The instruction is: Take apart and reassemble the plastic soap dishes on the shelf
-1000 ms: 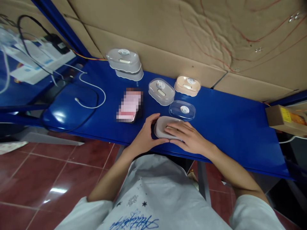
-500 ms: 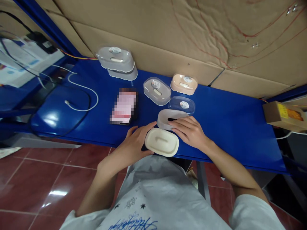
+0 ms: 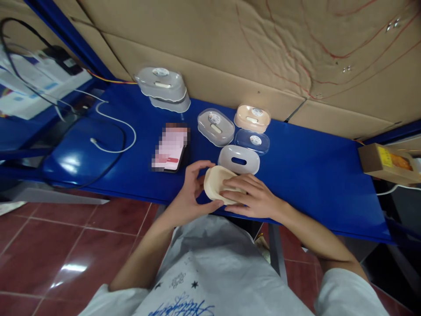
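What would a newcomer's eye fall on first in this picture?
Probably the cream oval dish, held in the left hand with the right hand over it, at the near edge of the blue table. Just beyond sits a pale slotted piece; to the left lies a phone with a blurred pink screen.

On the blue table (image 3: 312, 175), a white cable (image 3: 135, 134) lies left of the phone (image 3: 171, 147), stacked containers (image 3: 162, 87) beyond it, a clear lid (image 3: 251, 141) and slotted cover (image 3: 253, 161) right

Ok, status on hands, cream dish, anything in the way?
Left hand holds cream dish by one end. Right hand over its other end. Grey slotted cover close beyond, apparently not blocking.
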Demonstrator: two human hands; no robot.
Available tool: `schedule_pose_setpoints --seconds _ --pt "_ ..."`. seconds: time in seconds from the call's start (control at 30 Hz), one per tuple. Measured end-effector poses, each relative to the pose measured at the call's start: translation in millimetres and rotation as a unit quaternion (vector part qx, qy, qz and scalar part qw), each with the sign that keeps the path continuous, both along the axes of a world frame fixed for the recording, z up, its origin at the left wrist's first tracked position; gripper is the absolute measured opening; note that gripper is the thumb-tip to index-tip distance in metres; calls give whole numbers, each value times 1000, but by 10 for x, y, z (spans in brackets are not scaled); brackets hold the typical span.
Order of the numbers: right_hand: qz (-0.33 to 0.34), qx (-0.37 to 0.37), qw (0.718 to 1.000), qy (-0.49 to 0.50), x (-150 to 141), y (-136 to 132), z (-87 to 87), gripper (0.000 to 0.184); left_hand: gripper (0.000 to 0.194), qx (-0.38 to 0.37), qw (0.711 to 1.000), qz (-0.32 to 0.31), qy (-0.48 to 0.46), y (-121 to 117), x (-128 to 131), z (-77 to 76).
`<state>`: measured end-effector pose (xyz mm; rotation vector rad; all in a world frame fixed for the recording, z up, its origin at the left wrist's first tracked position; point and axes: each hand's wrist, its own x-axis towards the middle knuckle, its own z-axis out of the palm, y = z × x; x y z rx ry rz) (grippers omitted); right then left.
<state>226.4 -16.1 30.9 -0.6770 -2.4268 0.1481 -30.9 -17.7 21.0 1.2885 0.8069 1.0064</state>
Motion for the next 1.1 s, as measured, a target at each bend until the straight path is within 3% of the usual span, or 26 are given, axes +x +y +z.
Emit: schedule_pose_setpoints --seconds 0.1,0.2,0.27,0.33,0.4,0.5,0.57,0.73,0.83,0.93,1.1 --pt "-6 50 999 -1 -2 -13 -8 34 105 -134 973 9 -187 -63 181 28" --pt "22 65 997 -26 51 18 -7 44 74 -327 915 -8 -236 -65 280 51" --pt "18 48 999 -8 106 67 -11 48 51 -406 882 14 -239 -8 264 84" --pt "-41 9 999 17 164 136 -19 48 45 -403 873 88 -261 82 187 146" --pt "-106 -28 994 3 210 211 -38 44 46 -350 876 168 -285 169 78 227" --pt "-132 -39 988 -69 240 289 -82 32 42 -292 879 234 -295 235 -68 338" --pt "-148 -36 985 -77 244 302 -101 28 38 -282 880 246 -293 231 -116 374" --pt "-228 -5 972 60 261 230 -26 38 36 -336 879 188 -281 146 -20 325" --pt "-169 19 983 74 219 154 28 48 32 -384 867 127 -290 109 129 236" --pt "-69 37 996 44 107 78 14 50 44 -404 862 81 -296 98 253 133" --pt "-15 12 999 -34 -27 48 -110 37 36 -401 858 95 -306 108 323 -29"
